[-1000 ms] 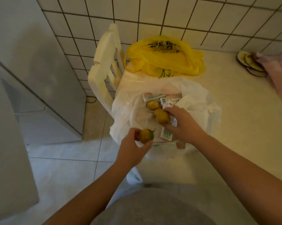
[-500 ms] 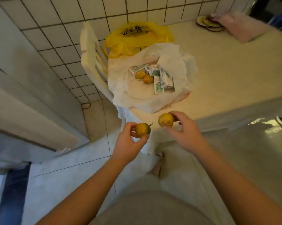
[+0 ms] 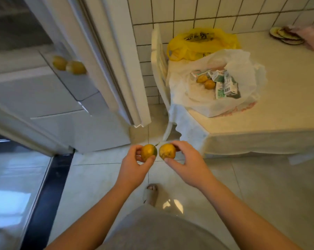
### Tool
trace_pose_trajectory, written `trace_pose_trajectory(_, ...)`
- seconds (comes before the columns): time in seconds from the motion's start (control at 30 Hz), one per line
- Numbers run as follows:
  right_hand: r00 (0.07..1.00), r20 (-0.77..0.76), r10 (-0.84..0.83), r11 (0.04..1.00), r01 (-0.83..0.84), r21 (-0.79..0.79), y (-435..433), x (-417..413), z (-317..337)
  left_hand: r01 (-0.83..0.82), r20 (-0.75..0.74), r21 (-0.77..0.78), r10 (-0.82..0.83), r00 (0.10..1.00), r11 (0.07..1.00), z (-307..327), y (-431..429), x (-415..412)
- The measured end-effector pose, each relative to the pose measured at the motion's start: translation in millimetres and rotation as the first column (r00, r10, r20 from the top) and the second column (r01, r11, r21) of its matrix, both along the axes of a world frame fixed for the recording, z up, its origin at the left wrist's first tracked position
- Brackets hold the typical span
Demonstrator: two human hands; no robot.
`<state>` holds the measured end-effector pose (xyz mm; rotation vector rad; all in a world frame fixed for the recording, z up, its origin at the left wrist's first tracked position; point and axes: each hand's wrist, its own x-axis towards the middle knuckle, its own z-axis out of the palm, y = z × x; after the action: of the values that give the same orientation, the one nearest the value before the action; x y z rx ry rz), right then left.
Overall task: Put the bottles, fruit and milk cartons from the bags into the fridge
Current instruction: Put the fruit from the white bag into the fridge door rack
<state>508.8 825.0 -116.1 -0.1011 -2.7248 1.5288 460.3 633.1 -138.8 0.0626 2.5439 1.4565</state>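
My left hand (image 3: 132,168) grips a yellow-green fruit (image 3: 148,152). Beside it, my right hand (image 3: 188,165) holds a second yellow fruit (image 3: 167,151); the two fruits almost touch, above the floor. The open fridge (image 3: 44,83) fills the upper left, with two fruits (image 3: 69,65) lying on a shelf inside. On the table at the right a white bag (image 3: 192,94) lies open, with two more fruits (image 3: 205,81) and several milk cartons (image 3: 224,83) in it. A yellow bag (image 3: 201,43) sits behind the white one.
A white chair (image 3: 158,69) stands between the fridge and the cloth-covered table (image 3: 279,105). A tiled wall runs behind. Small dishes (image 3: 286,36) rest at the table's far right. My slippered foot (image 3: 151,193) is on the glossy tiled floor.
My view has swung left from the table to the open fridge. Both hands have come away from the white bag, each with a fruit, and now sit closer together.
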Motion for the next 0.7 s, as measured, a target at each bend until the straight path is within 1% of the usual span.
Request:
trace_pose_trajectory(0.2, 0.971, -0.011, 0.241, 0.97, -0.24, 0.022, -95.7, -42.0, 1.4, -0.262, -0.01, 0.018, 0.262, 0.965, 0.965, 8.0, -101.2, -7.2)
trace_pose_trajectory(0.37, 0.926, -0.039, 0.375, 0.927, -0.373, 0.047, -174.4, -85.6, 9.0, -0.398, -0.035, 0.043, 0.4, 0.916, 0.916, 13.3, -183.8, -33.1)
trace_pose_trajectory(0.5, 0.916, -0.061, 0.396, 0.918, -0.395, 0.025, -233.9, -123.1, 23.2, -0.412, -0.102, 0.073, 0.417, 0.903, 0.908, 22.4, -249.4, -78.1)
trace_pose_trajectory(0.63, 0.924, -0.124, 0.361, 0.932, -0.362, 0.011, -279.1, -160.9, 44.5, -0.363, -0.155, 0.114, 0.377, 0.913, 0.925, 40.8, -298.1, -133.5)
trace_pose_trajectory(0.7, 0.932, -0.16, 0.324, 0.944, -0.329, -0.002, -298.9, -181.0, 56.9, -0.312, -0.198, 0.138, 0.335, 0.921, 0.94, 55.3, -317.5, -163.5)
